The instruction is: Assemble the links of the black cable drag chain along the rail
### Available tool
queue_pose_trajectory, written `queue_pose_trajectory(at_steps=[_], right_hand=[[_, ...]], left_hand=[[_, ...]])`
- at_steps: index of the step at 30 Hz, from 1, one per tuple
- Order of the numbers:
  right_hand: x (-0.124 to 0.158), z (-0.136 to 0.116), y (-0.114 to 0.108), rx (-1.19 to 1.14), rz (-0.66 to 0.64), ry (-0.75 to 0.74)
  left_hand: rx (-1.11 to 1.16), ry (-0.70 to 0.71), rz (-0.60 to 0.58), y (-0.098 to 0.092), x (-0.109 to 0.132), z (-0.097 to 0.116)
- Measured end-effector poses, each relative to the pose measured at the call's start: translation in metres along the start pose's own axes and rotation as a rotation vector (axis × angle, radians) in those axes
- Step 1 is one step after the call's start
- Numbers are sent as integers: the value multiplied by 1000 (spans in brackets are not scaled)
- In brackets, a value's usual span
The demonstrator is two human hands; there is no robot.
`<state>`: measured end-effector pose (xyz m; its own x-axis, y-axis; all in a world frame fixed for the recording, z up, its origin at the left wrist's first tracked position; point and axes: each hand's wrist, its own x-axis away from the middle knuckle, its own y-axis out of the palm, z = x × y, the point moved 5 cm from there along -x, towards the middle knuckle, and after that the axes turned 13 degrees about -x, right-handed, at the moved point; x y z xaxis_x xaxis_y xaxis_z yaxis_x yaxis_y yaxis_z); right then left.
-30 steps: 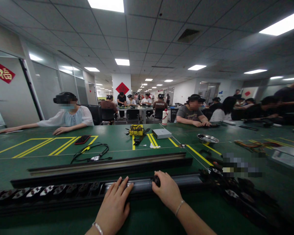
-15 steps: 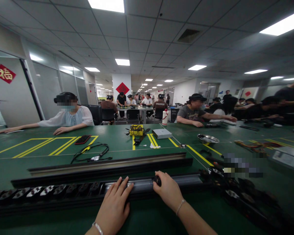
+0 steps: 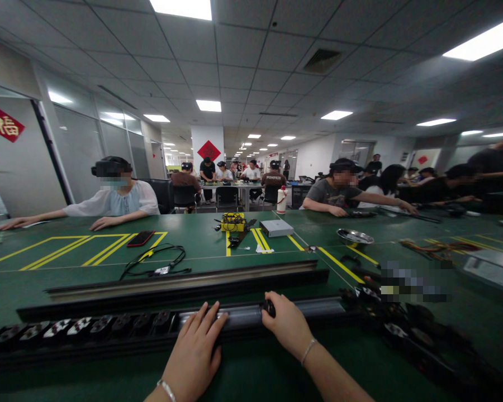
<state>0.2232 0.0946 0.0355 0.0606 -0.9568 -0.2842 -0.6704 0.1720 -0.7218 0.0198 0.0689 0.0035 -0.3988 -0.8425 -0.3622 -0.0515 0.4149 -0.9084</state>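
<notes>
A long black rail (image 3: 322, 308) with a shiny grey inner channel lies across the table in front of me. Several black socket modules (image 3: 121, 324) sit in a row along its left part. My left hand (image 3: 195, 352) rests on the rail just right of that row, its fingers stretched out. Further right, my right hand (image 3: 289, 326) pinches a small black socket module (image 3: 269, 307) at the channel, its underside hidden. Loose black modules (image 3: 402, 329) lie heaped beyond the rail's right end.
Two more long rails (image 3: 184, 285) lie behind the working one. A coiled black cable (image 3: 180, 257), a phone (image 3: 141, 238), a yellow box (image 3: 233, 222), a grey metal box (image 3: 276, 228) and a steel bowl (image 3: 354, 237) stand farther back. People sit across the table.
My hands and the module stay almost where they were. Across the table at right, a person's arm has reached farther right.
</notes>
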Motion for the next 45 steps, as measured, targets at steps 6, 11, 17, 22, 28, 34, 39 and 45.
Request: queue_pose_trajectory(at_steps=[6,11,17,22,28,34,39,45], right_hand=[[2,3,1,4,0,-2],[7,6,2,32,24,-12],[9,4,2,61,12,-29],[8,4,2,68,0,-20],[6,6,3,63,-5,-20],[5,6,4,64,-8,-20],[5,6,5,76,-16,-12],[4,7,4,64,-26,-6]], left_hand=[[-8,6,8,1,0,0],[2,3,21,2,0,-1],[29,-3,17,0,0,-1],[24,5,19,-1,-1,0],[7,13,29,1,0,-1],[10,4,39,3,1,-1],[6,4,42,1,0,0],[28,-5,34,2,0,-1]])
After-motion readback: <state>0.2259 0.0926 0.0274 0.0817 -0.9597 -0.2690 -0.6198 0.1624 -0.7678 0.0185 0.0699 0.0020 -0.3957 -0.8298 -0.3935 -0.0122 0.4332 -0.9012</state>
